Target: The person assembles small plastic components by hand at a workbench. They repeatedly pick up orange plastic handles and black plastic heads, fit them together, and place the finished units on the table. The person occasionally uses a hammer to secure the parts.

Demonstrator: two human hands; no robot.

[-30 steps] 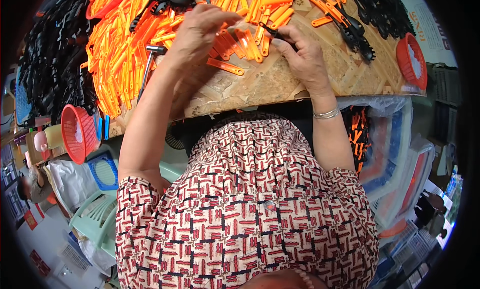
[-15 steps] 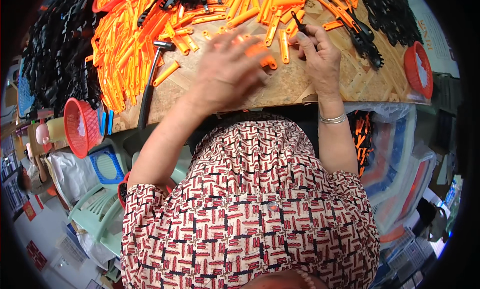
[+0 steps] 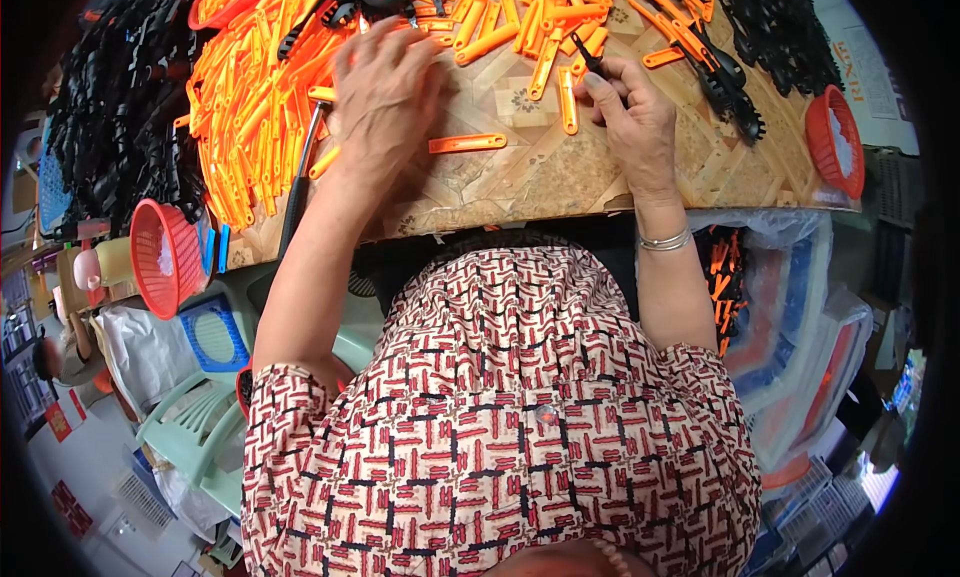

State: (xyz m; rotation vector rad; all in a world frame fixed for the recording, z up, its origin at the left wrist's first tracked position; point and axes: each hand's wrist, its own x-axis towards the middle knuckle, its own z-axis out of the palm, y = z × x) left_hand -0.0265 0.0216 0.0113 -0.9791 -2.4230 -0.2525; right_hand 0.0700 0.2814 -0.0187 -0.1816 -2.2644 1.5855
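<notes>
My left hand [image 3: 385, 97] lies palm down with fingers spread at the edge of a big heap of orange plastic strips [image 3: 255, 107] on the wooden board [image 3: 540, 182]. It holds nothing that I can see. A single orange strip [image 3: 468, 143] lies loose just right of it. My right hand [image 3: 632, 112] pinches a small black plastic part [image 3: 592, 61] beside another orange strip [image 3: 568, 102]. A hammer [image 3: 298, 172] with a black handle rests under my left wrist.
Black plastic parts are piled at the far left [image 3: 110, 107] and the top right [image 3: 775, 37]. Red baskets stand at the left [image 3: 165, 257] and right [image 3: 835, 142] edges. A green plastic chair [image 3: 190, 427] and plastic bags [image 3: 780, 307] sit below the table.
My left hand swept left from the board's middle to the orange heap, leaving a strip on the bare wood. My right hand stayed put with the black part.
</notes>
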